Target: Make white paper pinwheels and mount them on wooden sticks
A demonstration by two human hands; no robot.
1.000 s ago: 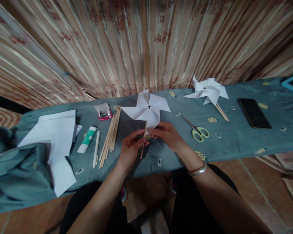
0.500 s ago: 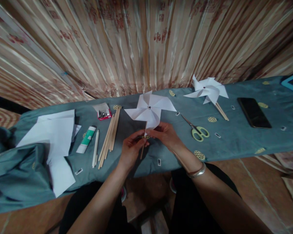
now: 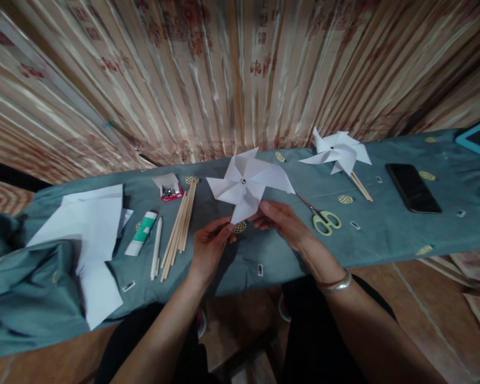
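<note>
Pinwheel (image 3: 246, 178) pinched in left hand (image 3: 211, 246); right hand (image 3: 282, 223) loose, unclenched beside it; tube label (image 3: 143, 229) illegible

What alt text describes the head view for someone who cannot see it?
The left hand holds a white paper pinwheel over a greenish cloth, the right hand close beside it. Wooden sticks and paper lie left; scissors and a phone lie right.
</note>
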